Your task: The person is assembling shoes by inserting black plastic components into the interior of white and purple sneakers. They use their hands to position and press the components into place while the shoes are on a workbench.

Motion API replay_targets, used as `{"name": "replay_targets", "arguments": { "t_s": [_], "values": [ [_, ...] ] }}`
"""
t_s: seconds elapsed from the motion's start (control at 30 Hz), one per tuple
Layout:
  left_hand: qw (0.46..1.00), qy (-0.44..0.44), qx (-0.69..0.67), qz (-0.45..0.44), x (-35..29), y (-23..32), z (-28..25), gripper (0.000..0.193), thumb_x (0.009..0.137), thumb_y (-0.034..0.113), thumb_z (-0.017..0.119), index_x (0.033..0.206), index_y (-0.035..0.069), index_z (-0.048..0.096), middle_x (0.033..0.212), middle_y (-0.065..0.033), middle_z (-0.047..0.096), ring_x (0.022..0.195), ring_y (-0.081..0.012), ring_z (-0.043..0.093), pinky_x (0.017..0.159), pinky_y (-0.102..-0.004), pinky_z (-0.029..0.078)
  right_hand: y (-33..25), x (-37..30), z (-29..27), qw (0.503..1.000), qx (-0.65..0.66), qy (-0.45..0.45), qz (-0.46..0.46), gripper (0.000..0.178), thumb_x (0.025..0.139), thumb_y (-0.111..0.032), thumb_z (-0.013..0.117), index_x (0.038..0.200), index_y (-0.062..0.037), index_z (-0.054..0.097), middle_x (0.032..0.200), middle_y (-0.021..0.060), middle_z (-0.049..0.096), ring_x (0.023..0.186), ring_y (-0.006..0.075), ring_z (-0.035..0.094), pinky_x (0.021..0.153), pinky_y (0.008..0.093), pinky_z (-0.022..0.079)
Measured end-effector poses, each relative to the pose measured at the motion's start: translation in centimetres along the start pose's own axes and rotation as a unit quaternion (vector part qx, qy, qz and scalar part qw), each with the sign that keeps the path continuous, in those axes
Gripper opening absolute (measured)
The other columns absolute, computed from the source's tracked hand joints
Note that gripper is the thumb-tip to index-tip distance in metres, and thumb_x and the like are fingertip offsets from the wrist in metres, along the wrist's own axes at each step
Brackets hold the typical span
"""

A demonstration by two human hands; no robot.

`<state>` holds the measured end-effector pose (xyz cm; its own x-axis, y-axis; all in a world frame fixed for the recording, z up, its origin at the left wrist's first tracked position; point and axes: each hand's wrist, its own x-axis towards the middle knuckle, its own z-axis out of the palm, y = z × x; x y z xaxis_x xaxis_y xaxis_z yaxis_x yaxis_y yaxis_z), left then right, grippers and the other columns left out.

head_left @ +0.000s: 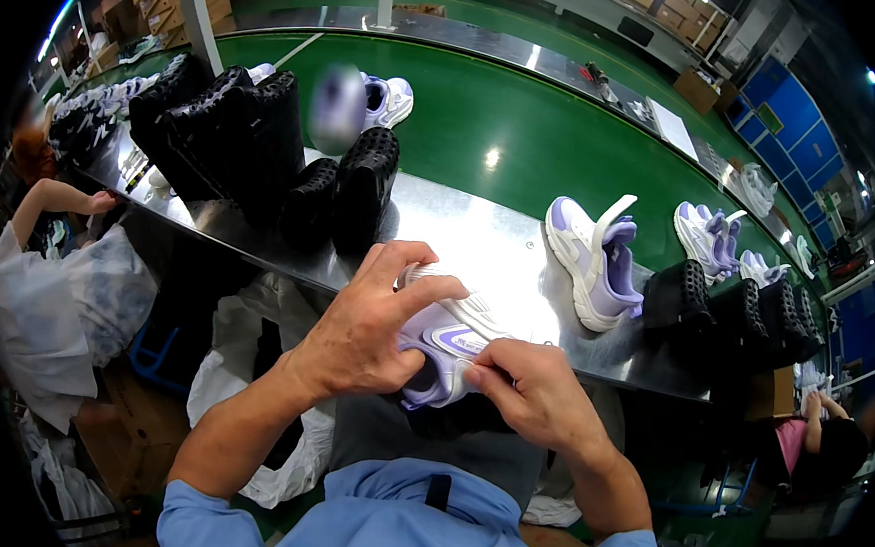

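Observation:
A lavender and white sneaker (443, 342) is held on its side over the near edge of the metal bench, its pale sole edge facing away from me. My left hand (359, 329) is closed around it from the left, fingers over the sole side and thumb by the shoe's opening. From the right, my right hand (531, 385) pinches the shoe's edge near the collar between thumb and fingers. Another lavender sneaker (590, 268) with a raised white strap lies on the bench to the right. The fingertips partly cover the held shoe.
Tall black blocks with dotted surfaces (363, 189) stand at left, more black blocks (731, 310) at right. A green conveyor belt (487, 126) runs behind the metal bench (461, 210), carrying sneakers (393, 100). Co-workers sit at left (75, 301) and right (816, 442). White plastic bags (252, 362) hang below.

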<state>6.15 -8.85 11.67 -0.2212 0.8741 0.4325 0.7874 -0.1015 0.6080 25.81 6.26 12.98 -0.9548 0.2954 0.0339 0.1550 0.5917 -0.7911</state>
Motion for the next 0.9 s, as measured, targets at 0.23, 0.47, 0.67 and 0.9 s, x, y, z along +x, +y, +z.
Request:
{"name": "replay_targets", "arguments": {
  "t_s": [0.23,0.47,0.67,0.9],
  "values": [
    [0.999,0.042,0.023,-0.023,-0.1,-0.1,0.6,0.061,0.067,0.004,0.071,0.127,0.009,0.068,0.127,-0.0203,0.055,0.117,-0.0413,0.056,0.104,-0.046,0.049,1.9,2.1,-0.4,0.987,0.079,-0.062,0.129,0.024,0.093,-0.021,0.078,0.088,0.0023,0.071,0.072,0.0126,0.069,0.067,0.0179,0.064,0.063,0.0367,0.05],
    [0.922,0.089,-0.068,-0.37,-0.6,-3.7,3.9,0.054,0.088,0.028,0.074,0.133,0.002,0.064,0.109,-0.0182,0.064,0.096,-0.0283,0.068,0.077,-0.0363,0.059,2.7,4.8,1.1,0.975,0.065,0.209,-0.027,0.02,0.092,-0.014,0.078,0.099,0.002,0.069,0.089,0.0116,0.068,0.073,0.0203,0.066,0.067,0.0347,0.054],
    [0.894,-0.088,-0.04,-0.438,2.3,-3.2,3.8,0.059,0.092,0.044,0.069,0.131,-0.001,0.07,0.09,-0.0225,0.077,0.085,-0.0319,0.077,0.079,-0.0422,0.059,2.7,6.0,1.9,0.966,-0.107,0.211,-0.108,0.043,0.085,-0.01,0.081,0.122,0.0006,0.061,0.099,0.0163,0.062,0.092,0.0365,0.065,0.08,0.0446,0.054],
    [0.946,0.029,0.051,-0.32,4.6,-4.8,4.9,0.035,0.086,0.032,0.074,0.098,-0.001,0.081,0.085,-0.0233,0.076,0.076,-0.0398,0.074,0.076,-0.0445,0.058,5.5,7.8,2.8,0.945,-0.139,0.273,-0.111,0.017,0.09,-0.008,0.074,0.1,0.0004,0.062,0.094,0.0166,0.063,0.08,0.0356,0.066,0.071,0.0462,0.054]
  ]
}}
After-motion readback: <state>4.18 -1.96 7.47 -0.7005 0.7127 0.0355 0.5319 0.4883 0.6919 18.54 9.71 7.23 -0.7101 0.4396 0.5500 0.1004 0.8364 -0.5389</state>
